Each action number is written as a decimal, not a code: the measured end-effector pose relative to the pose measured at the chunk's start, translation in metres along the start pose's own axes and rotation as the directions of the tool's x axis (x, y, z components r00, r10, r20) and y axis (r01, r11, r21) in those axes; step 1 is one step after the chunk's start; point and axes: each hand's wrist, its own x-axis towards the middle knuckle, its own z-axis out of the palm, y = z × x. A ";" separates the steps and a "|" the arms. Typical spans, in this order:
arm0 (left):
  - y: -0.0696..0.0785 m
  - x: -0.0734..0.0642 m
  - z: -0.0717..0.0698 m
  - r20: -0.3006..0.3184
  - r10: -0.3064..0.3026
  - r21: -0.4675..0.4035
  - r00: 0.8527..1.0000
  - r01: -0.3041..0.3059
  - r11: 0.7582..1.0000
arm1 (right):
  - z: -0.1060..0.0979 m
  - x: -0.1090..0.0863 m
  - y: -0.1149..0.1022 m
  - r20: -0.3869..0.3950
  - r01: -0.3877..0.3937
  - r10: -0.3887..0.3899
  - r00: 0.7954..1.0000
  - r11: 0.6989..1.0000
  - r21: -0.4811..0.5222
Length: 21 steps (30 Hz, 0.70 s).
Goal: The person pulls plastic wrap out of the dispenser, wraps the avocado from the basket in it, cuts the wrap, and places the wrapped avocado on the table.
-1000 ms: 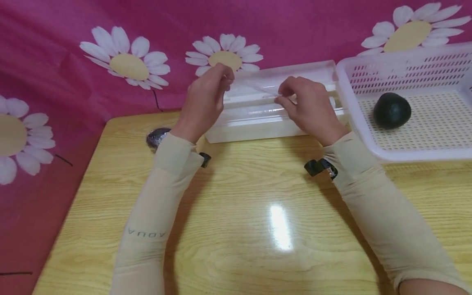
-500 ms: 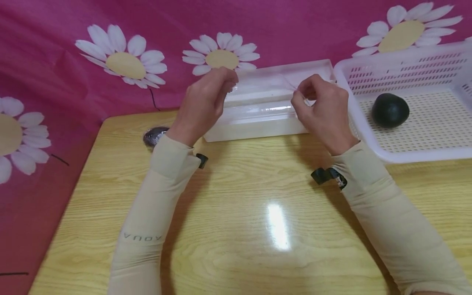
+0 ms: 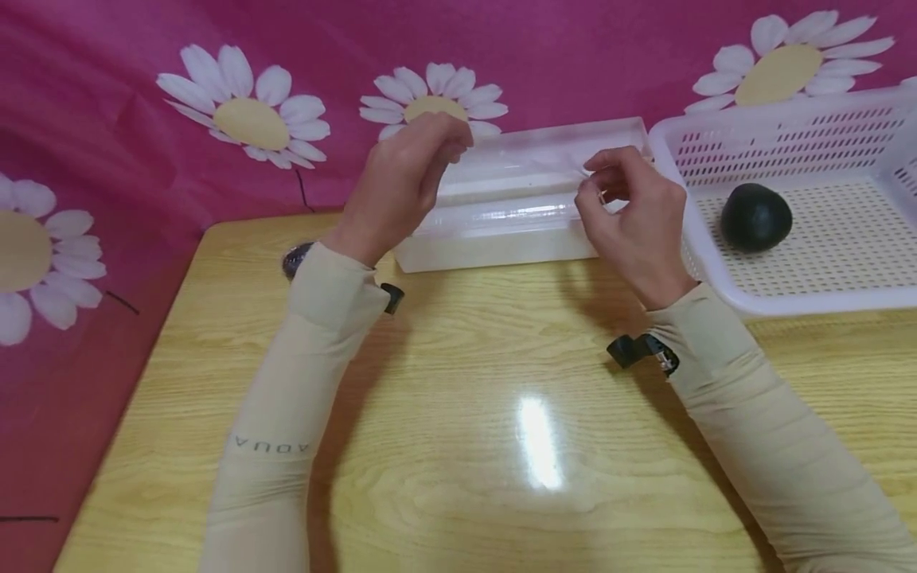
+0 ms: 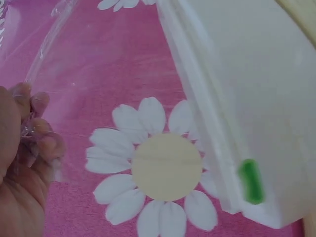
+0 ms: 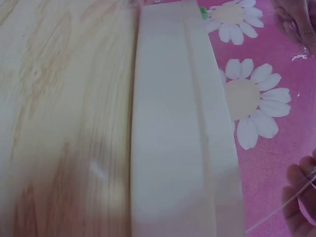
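The film (image 4: 49,42) is in both my hands, drawn up over the open white box (image 3: 494,255) at the back of the counter (image 3: 458,374). The fingers of my left hand (image 3: 401,187) are curled round a bunched bit of it; thumb and fingertips of my right hand (image 3: 637,223) are together, pinching its edge above the box's right end. Part of that edge looks gathered into a strand, so I'd say this wants both hands level, a gentle, even pull, and the bunched bit teased flat before it clings to itself. A jerk from one side could well tear it askew or shift the box. The basket (image 3: 831,303), with a dark fruit (image 3: 755,217) in it, stands right beside the box and leaves my right hand little room outward. A dark, shiny lump (image 3: 295,259) lies partly behind my left sleeve (image 3: 272,414), where I could knock it. The flowered cloth (image 3: 573,56) rises close behind; loose film might catch there.
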 end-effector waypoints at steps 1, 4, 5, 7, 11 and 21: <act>0.000 0.001 -0.001 0.000 0.001 -0.002 1.000 -0.001 1.000 | 0.000 0.000 0.000 -0.001 0.019 -0.019 1.000 1.000 -0.002; 0.000 0.004 -0.003 -0.004 0.013 -0.008 1.000 -0.013 1.000 | 0.000 0.001 -0.001 -0.011 0.066 -0.066 0.998 0.998 -0.008; 0.001 0.005 -0.004 -0.006 0.016 -0.009 1.000 -0.016 1.000 | 0.000 0.001 -0.002 -0.019 0.074 -0.074 0.997 0.997 -0.003; 0.001 0.005 -0.004 -0.016 0.026 -0.008 1.000 -0.026 1.000 | 0.000 0.002 -0.003 -0.034 0.084 -0.083 0.996 0.996 0.012; 0.002 0.006 -0.005 -0.029 0.043 -0.015 0.999 -0.043 0.999 | -0.001 0.003 -0.004 -0.052 0.116 -0.114 0.992 0.993 0.037; 0.007 -0.018 -0.015 0.132 -0.097 0.050 0.987 0.091 0.995 | -0.003 0.002 -0.004 0.000 0.183 -0.184 0.983 0.980 0.080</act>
